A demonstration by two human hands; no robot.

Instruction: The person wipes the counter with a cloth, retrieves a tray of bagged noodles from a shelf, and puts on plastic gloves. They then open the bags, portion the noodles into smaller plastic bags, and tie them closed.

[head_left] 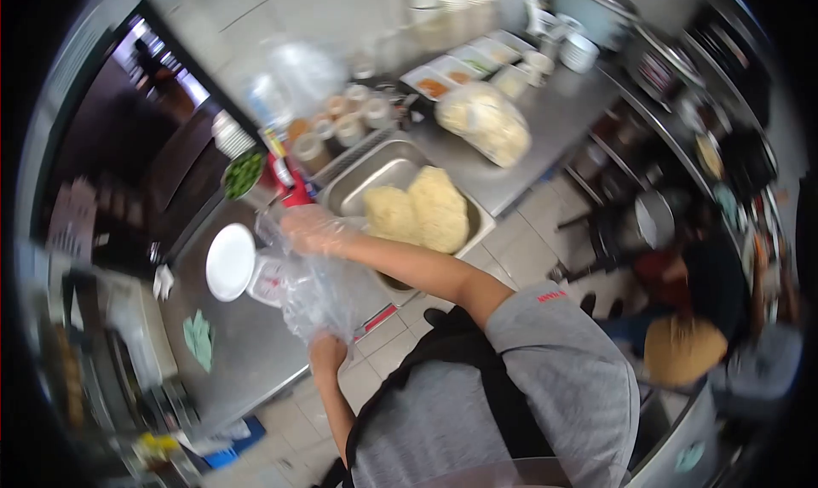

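Left hand (pixel 328 349) sits low at the near counter (pixel 247 364) edge, forearm bent up from the torso, fingers closed on the lower end of a clear bag (pixel 313 299). The bag hangs stretched between both hands, over the counter and just beside a white disc (pixel 230 262). Right arm reaches out nearly straight across the pan (pixel 375 166). Gloved right hand (pixel 311 229) is at the bag's top, palm down. It's motion-blurred, so can't tell if it pinches the film or only rests on it. Bare steel lies left of the bag, with a green cloth (pixel 200 339) near the edge. Behind the right forearm the pan holds two pale mounds (pixel 419 205). Farther on is a filled bag (pixel 487 122), then a row of tubs (pixel 341 123). The floor aisle to the right is narrow, with a crouched co-worker (pixel 686 347) there.
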